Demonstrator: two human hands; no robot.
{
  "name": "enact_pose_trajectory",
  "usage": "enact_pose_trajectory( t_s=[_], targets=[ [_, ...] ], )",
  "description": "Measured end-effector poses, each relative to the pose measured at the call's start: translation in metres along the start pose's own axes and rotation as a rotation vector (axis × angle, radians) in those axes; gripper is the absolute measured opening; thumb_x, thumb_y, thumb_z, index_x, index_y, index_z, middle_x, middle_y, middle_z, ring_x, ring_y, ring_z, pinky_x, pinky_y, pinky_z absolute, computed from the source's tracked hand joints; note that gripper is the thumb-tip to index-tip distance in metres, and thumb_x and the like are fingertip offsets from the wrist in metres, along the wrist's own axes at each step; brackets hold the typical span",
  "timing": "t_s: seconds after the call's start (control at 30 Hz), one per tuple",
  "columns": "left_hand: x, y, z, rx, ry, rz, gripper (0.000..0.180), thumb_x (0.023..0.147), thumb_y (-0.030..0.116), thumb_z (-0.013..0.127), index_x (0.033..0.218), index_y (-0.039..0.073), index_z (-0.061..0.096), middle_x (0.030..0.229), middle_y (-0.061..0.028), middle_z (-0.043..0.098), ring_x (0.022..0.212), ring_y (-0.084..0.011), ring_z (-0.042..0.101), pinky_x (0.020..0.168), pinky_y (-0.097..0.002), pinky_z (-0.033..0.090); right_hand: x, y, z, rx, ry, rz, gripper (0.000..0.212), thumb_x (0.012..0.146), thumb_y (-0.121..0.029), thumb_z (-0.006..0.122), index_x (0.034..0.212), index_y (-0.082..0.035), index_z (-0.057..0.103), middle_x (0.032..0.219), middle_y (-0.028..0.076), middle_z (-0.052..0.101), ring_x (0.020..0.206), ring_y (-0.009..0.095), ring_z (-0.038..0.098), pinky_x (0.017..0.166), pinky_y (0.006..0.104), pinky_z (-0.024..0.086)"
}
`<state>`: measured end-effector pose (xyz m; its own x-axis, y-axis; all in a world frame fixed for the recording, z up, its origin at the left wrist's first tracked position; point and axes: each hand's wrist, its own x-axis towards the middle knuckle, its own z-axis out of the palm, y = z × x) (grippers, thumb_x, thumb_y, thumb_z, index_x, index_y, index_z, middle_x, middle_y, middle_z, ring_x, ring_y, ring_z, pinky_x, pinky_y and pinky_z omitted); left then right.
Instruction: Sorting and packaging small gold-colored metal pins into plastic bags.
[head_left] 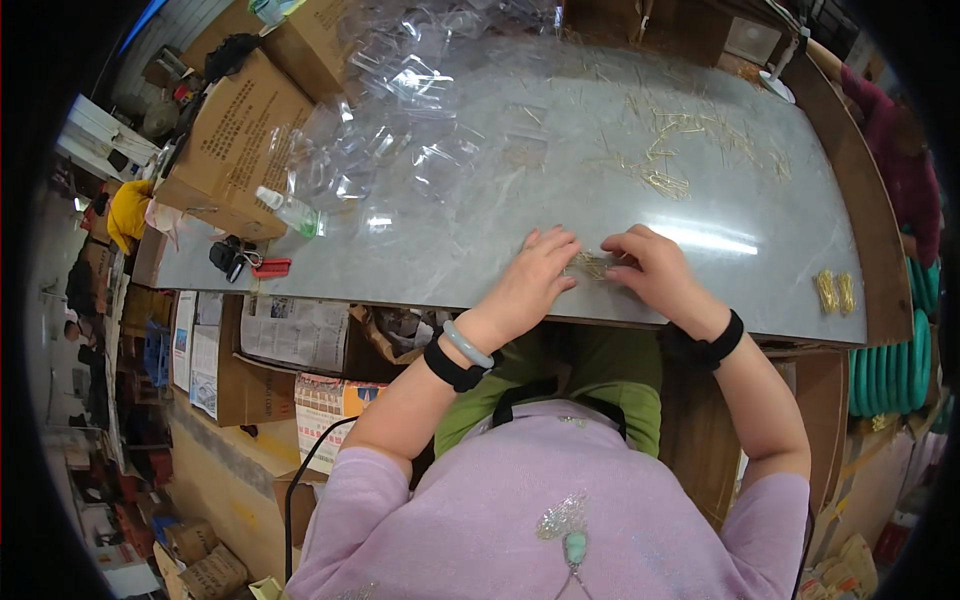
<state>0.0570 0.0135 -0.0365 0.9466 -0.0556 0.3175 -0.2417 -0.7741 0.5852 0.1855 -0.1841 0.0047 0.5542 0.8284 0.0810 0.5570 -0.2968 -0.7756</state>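
Both hands are down on the grey table (600, 200) at frame centre, working a small clump of gold pins (592, 264) that lies right between them. The left hand (535, 272) lies palm-down, fingers spread and flat, fingertips touching the left side of the clump. The right hand (655, 268) is curled over its right side, fingers bent inward; whether they pinch a pin I cannot tell, as the knuckles hide the tips.

This looks like the gathering step: loose pins being squared up into a neat bunch. The next move would call for a light squeeze from both sides, ends kept level, nothing flicked off the near edge.

Both forearms rise from the lower edge and angle in toward each other, wrists low. A pale bangle (468, 344) and black band sit on the left wrist, a black band on the right.

More loose pins (665, 150) scatter across the upper right of the table, and two finished gold bundles (835, 291) lie at the right edge. Clear plastic trays (400, 110) pile at upper left, beside a cardboard box (235, 140).
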Motion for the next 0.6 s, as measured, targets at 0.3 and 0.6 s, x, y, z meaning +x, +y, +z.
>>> enact_pose_trajectory(
  t_s=[0.3, 0.6],
  targets=[
    [0.011, 0.018, 0.023, 0.083, 0.212, -0.031, 0.041, 0.086, 0.006, 0.072, 0.124, -0.001, 0.06, 0.124, -0.0197, 0.057, 0.117, -0.0396, 0.056, 0.102, -0.0441, 0.046, -0.004, -0.004, 0.003, -0.241, 0.022, -0.002, 0.019, 0.081, -0.011, 0.076, 0.094, 0.0, 0.066, 0.09, 0.018, 0.067, 0.082, 0.037, 0.066, 0.075, 0.0442, 0.053],
    [-0.017, 0.014, -0.029, 0.128, 0.154, -0.132, 0.057, 0.08, 0.02, 0.081, 0.128, -0.001, 0.059, 0.126, -0.0196, 0.055, 0.116, -0.0395, 0.054, 0.097, -0.0445, 0.047, 0.0, -0.007, -0.006, -0.363, 0.049, -0.21, 0.038, 0.079, -0.022, 0.081, 0.106, -0.002, 0.063, 0.102, 0.015, 0.061, 0.098, 0.037, 0.061, 0.085, 0.0432, 0.051]
  ],
)
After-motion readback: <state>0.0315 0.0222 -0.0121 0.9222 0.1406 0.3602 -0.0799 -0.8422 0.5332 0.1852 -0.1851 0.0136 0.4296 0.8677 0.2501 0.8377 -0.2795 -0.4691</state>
